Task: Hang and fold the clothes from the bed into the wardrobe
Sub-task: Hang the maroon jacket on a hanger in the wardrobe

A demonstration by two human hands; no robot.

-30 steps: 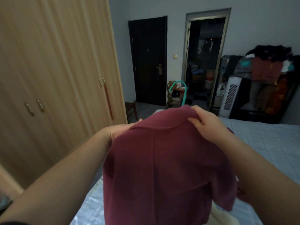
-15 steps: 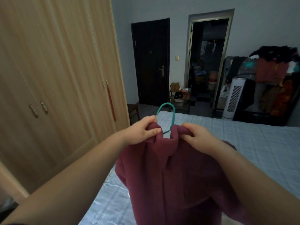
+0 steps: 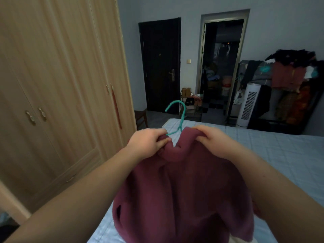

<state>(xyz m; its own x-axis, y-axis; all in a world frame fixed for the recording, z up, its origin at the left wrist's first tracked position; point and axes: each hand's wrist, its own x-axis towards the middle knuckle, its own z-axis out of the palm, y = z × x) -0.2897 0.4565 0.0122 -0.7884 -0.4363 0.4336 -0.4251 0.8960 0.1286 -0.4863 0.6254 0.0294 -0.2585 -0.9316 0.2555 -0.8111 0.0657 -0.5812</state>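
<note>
A maroon knit garment (image 3: 182, 195) hangs in front of me over the bed (image 3: 280, 155). A teal hanger (image 3: 177, 113) sticks up out of its neck opening, hook pointing left. My left hand (image 3: 149, 141) pinches the left side of the collar together with the hanger's arm. My right hand (image 3: 210, 137) grips the right side of the collar. The rest of the hanger is hidden inside the garment. The light wooden wardrobe (image 3: 57, 95) stands shut on the left.
Beyond the bed are a dark closed door (image 3: 160, 65), an open doorway (image 3: 222, 67), a small shoe rack (image 3: 192, 106), a white tower fan (image 3: 248, 104) and a rack piled with clothes (image 3: 291, 81). A small wooden stool (image 3: 141, 116) sits by the wardrobe's end.
The garment has slid down over the hanger, so the teal hook now stands clear above the collar. Both hands moved from the shoulders to the neck opening.
</note>
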